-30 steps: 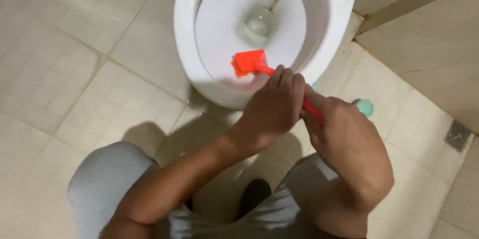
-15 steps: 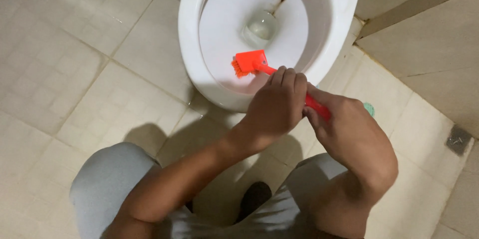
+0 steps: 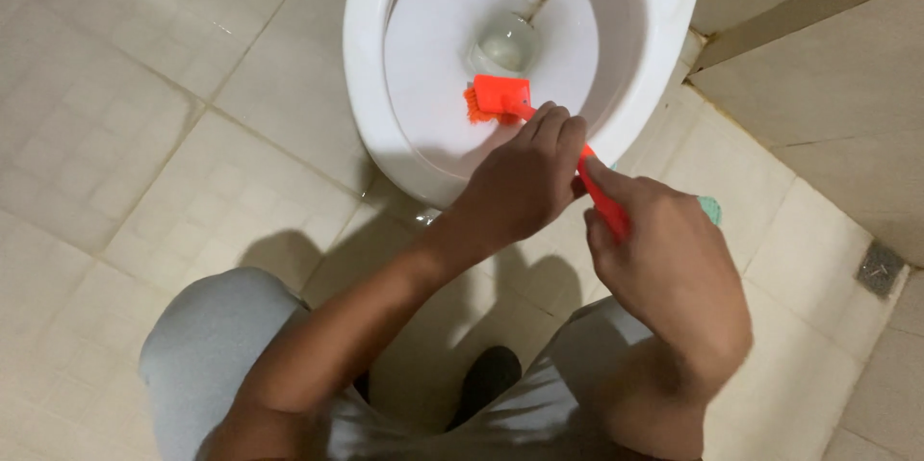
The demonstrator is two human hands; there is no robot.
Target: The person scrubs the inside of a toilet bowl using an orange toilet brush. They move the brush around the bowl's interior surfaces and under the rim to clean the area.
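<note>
Both my hands grip an orange toilet brush (image 3: 500,98) by its long handle. My left hand (image 3: 525,177) holds the handle closer to the head, over the front rim of a white toilet bowl (image 3: 371,66). Lower down the handle, my right hand (image 3: 669,268) clasps the end, where a green tip (image 3: 710,208) peeks out. The bristled head rests against the bowl's inner wall, just below the water at the drain (image 3: 505,49).
Beige floor tiles (image 3: 144,134) surround the bowl. My knees in grey trousers (image 3: 217,345) fill the bottom of the view, with a dark shoe (image 3: 491,374) between them. A floor drain (image 3: 879,268) sits at the right, near a tiled wall (image 3: 828,57).
The brush head has moved up the bowl wall toward the drain, and both hands have shifted up and right with it.
</note>
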